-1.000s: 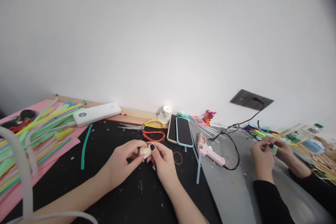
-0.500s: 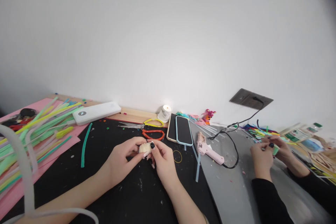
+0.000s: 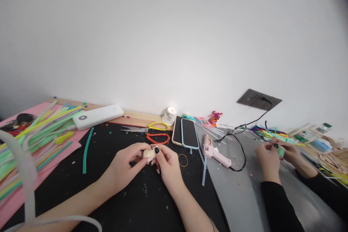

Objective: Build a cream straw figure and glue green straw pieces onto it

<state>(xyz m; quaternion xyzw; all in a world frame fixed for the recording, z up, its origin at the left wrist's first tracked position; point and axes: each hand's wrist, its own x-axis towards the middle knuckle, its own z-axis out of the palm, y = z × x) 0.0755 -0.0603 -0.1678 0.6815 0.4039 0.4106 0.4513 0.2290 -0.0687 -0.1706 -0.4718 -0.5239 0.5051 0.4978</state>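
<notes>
above black mat (image 3: 108, 199) on desk (image 3: 136, 117), white wall (image 3: 174, 43) behind, i see left grip (image 3: 123, 166) and right grip (image 3: 168, 164) both clenched on small cream roll (image 3: 149, 153); scissors (image 3: 134, 129), phones (image 3: 189, 133) just beyond.

- Hands: four. The wearer's left hand (image 3: 126, 163) and right hand (image 3: 166, 163), and another person's two hands (image 3: 265, 156) in black sleeves.
- Cream lump (image 3: 148, 153): one.
- Phones (image 3: 189, 134): two, side by side.
- Glue gun (image 3: 214, 152): one, pink.
- Candle (image 3: 170, 115): one, lit.
- White case (image 3: 96, 116): one.
- Wall socket (image 3: 258, 99): one, with one black cable (image 3: 240, 156).
- Rubber band (image 3: 183, 160): one, yellow.
- Scissors (image 3: 146, 132): one yellow handle loop and one orange. Whether they are one pair or two cannot be told.
- Pink toy (image 3: 215, 117): one.
- Green stick (image 3: 87, 148): one lying alone.
- Straws (image 3: 40, 130): a heap, too many to count.
</notes>
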